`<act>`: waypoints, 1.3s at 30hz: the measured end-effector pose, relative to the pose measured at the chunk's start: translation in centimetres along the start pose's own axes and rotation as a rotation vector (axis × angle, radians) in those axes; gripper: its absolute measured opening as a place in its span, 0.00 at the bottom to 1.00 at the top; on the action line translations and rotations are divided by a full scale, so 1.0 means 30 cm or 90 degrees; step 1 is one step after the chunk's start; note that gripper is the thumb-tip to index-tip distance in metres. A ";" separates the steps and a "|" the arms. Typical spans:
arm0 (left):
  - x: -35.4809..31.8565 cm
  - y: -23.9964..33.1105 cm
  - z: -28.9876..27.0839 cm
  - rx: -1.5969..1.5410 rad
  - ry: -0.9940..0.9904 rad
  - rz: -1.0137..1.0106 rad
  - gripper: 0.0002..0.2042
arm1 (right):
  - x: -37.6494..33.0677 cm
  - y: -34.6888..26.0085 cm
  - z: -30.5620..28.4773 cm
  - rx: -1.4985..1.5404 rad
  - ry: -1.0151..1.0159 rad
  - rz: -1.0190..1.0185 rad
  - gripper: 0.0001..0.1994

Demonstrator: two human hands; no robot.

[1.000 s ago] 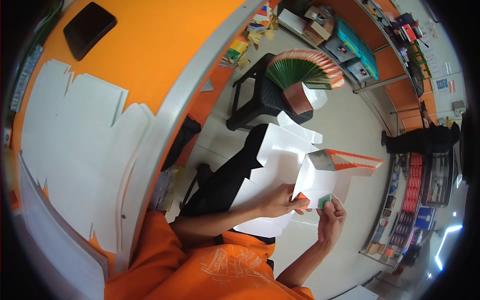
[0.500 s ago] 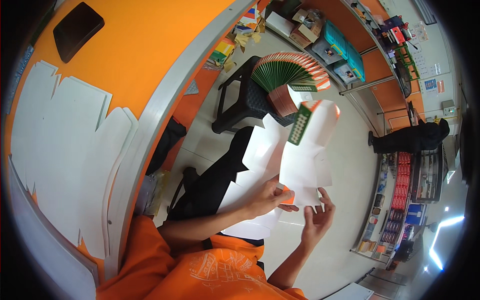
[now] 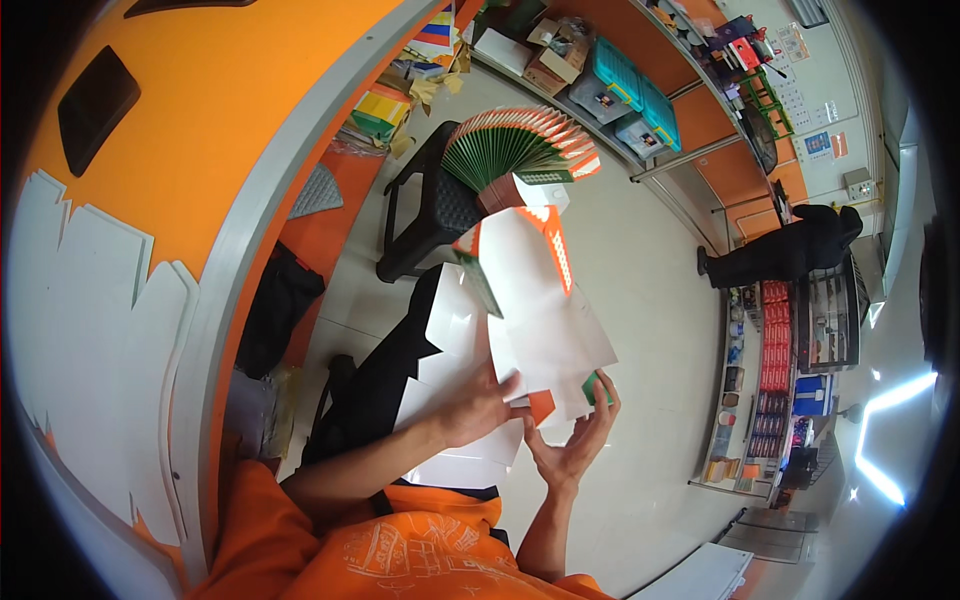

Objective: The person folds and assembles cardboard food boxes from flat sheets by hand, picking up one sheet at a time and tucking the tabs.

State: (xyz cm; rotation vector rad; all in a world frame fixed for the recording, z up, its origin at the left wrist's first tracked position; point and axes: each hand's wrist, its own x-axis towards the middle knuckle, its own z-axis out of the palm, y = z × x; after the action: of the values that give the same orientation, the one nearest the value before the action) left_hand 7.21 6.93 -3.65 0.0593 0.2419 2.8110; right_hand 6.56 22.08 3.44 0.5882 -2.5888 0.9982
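Note:
A partly folded paper carton (image 3: pixel 550 325), white inside with orange and green printed flaps, is held above my lap. My left hand (image 3: pixel 472 408) grips its near left edge, thumb beside the small orange flap. My right hand (image 3: pixel 570 450) has its thumb near that flap and its fingers against the green flap at the near right corner, spanning the near end. Under the carton, white flat carton blanks (image 3: pixel 455 315) lie across my black-trousered legs. A fanned row of folded green and orange cartons (image 3: pixel 515 150) rests on a black stool (image 3: pixel 425 215) ahead.
To my left is an orange tabletop (image 3: pixel 200 100) bearing white cut sheets (image 3: pixel 90 310) and a black flat object (image 3: pixel 98 110). Teal-lidded bins (image 3: pixel 625 95) stand on a far shelf. A person in black (image 3: pixel 780 250) is at the right, near stocked shelves (image 3: pixel 775 350).
The carton has turned and its walls stand more folded. My right hand has moved from below its near edge onto the green corner flap. The whole view has shifted.

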 end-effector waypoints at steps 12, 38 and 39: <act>0.012 -0.019 0.053 0.345 0.141 0.143 0.24 | -0.048 0.017 0.021 0.079 0.054 0.057 0.56; 0.014 -0.041 0.043 0.687 0.061 0.341 0.52 | 0.010 -0.035 0.067 0.264 0.091 0.184 0.24; 0.020 -0.044 0.047 0.577 0.089 0.303 0.52 | 0.015 -0.029 0.047 0.290 0.072 0.185 0.22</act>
State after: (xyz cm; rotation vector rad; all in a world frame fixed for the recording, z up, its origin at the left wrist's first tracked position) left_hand 7.16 8.57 -2.49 0.1358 1.6983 2.8754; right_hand 6.39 20.41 3.12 0.2431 -2.3961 1.6862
